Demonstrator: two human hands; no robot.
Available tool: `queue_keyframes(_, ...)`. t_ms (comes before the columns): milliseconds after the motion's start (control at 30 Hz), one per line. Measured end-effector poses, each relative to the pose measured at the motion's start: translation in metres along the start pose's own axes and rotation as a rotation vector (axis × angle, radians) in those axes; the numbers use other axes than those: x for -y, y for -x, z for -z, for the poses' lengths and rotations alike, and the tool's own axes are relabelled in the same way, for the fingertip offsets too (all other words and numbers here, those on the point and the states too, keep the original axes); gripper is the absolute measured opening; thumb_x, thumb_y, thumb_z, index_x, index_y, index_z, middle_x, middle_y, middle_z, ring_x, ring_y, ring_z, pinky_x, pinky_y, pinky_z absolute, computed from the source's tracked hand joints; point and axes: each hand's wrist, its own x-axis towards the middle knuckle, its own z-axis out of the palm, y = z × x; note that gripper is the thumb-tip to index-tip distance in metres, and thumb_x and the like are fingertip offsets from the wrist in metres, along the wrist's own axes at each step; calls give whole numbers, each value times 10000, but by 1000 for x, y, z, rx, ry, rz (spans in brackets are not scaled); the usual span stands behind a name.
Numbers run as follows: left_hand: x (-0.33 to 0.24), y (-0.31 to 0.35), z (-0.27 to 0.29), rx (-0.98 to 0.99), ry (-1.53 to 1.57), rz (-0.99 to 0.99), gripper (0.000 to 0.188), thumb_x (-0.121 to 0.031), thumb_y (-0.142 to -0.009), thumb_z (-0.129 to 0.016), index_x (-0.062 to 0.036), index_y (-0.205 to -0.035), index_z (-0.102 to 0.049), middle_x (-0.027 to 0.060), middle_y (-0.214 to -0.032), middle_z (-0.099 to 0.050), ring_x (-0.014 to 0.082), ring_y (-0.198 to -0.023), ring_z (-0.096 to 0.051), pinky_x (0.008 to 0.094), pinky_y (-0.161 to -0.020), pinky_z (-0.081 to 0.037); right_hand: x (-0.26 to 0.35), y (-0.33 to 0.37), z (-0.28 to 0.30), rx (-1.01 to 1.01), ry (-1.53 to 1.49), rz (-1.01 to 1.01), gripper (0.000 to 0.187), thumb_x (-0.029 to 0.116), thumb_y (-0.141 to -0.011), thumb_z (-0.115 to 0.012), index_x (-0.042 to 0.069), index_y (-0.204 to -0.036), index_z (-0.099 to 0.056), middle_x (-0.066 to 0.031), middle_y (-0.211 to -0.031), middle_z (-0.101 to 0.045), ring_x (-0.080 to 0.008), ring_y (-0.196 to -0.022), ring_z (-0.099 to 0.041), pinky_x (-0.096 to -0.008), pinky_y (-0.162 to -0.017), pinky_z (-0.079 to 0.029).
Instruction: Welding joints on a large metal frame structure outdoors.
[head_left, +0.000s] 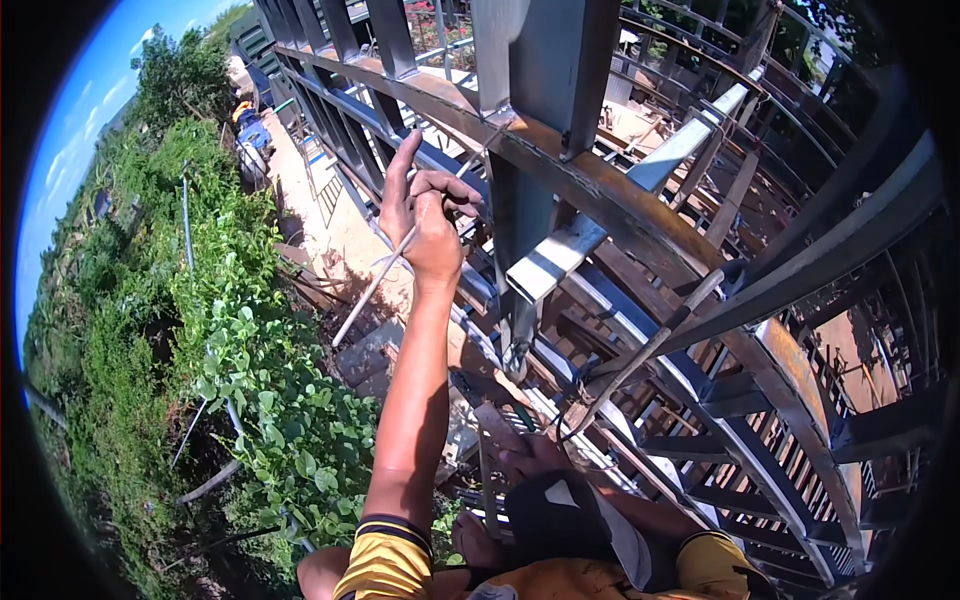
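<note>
My left hand (428,225) is raised beside the upright steel frame, index finger stretched up and the other fingers curled. A thin grey rod (372,290), which looks like a welding rod, passes through its grip, slanting from lower left up toward a joint on the rusty horizontal beam (590,185). Whether the tip touches the beam, I cannot tell. Low and close to my body, in shadow, my right hand (530,458) has its fingers bent by a flat greyish piece (497,428). What it grips is hard to make out. A dark item (555,515) lies below it.
Square steel posts (545,75) rise from the beam. A light steel tube (555,262) juts out beneath it. Slatted steel framing (760,440) and a dangling cable-like strand (640,355) are at right. Leafy bushes (270,400) grow at left beside a sandy path (325,220).
</note>
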Motion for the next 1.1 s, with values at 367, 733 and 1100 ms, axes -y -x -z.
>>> queue_keyframes(367, -33, -11, -12, -126, 128, 16, 418, 17, -810, -305, 45, -1170, -514, 88, -634, -562, 144, -566, -576, 250, -536, -509, -2, 0, 12, 200, 115, -115, 662, 149, -741, -691, 12, -1309, -379, -123, -1297, -446, -187, -1156, -461, -327, -975, -364)
queue_keyframes(733, 3, 6, -1, -24, 92, 171, 378, 29, -809, -323, 55, -1122, -533, 109, -656, -565, 193, -615, -601, 290, -626, -509, 64, 13, 8, 50, -257, -15, 360, 246, -796, -628, -28, -1026, -587, -75, -773, -627, -173, -715, -583, -318, -651, -458)
queue_keyframes(1100, 22, -21, 4, -12, 153, 159, 291, 20, -803, -349, 47, -933, -609, 56, -674, -556, 143, -630, -576, 254, -597, -481, 55, 14, -3, 114, -115, -235, 339, 212, -794, -624, -37, -1022, -591, -103, -817, -639, -198, -755, -598, -334, -685, -464)
